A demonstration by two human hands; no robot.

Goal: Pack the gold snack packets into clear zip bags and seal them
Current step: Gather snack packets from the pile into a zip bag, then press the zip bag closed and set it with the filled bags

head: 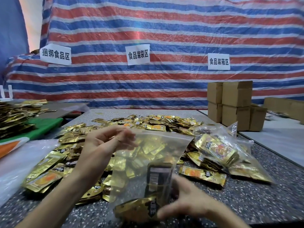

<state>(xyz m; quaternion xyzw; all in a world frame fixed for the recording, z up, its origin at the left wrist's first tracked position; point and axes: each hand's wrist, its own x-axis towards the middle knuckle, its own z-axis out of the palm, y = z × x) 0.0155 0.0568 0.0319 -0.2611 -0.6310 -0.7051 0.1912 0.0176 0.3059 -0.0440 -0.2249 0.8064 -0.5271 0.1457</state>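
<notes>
Left hand up top, pinching upper left corner of clear zip bag. Bag hangs upright over speckled counter. Right hand down low, kinda blurry, fingers curled round bag's bottom end, where few gold packets sit inside. Big loose heap of same packets on counter right behind. Filled bag lies to right. Cardboard boxes stacked far right, striped tarp behind everything.
</notes>
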